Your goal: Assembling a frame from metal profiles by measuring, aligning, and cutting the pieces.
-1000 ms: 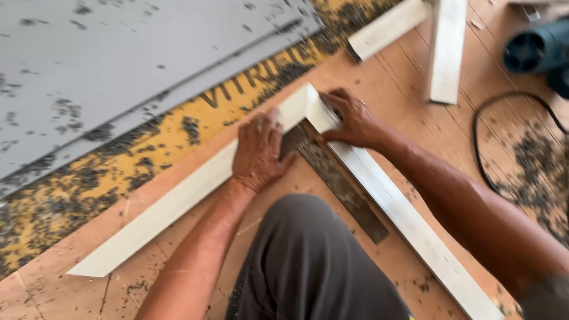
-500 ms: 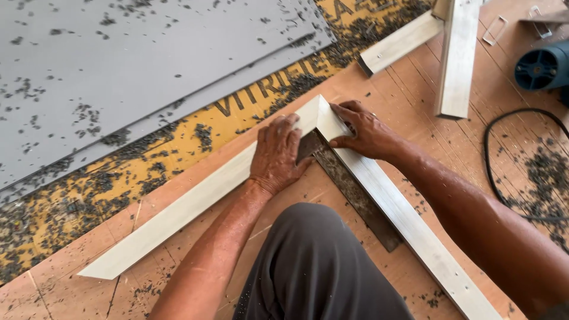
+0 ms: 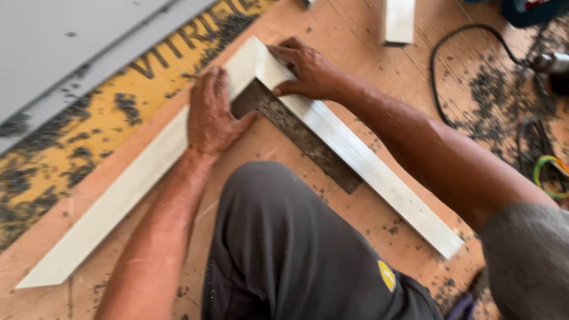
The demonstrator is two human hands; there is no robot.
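Two pale metal bars with mitred ends meet in a corner on a plywood board. My left hand presses flat on the left bar close to the corner. My right hand grips the top end of the right bar, fingers over the joint. A dark steel square lies inside the corner, against the right bar, partly under both hands. My knee in dark grey trousers sits between the two bars.
A grey sheet over a yellow lettered panel lies at the left. Another pale bar lies at the top. A black cable, a power tool and dark metal shavings are at the right.
The view has shifted, so the joined corner sits more to the left and lower in view. Both hands stay pressed on the bars at the corner; the right hand has slid over the joint.
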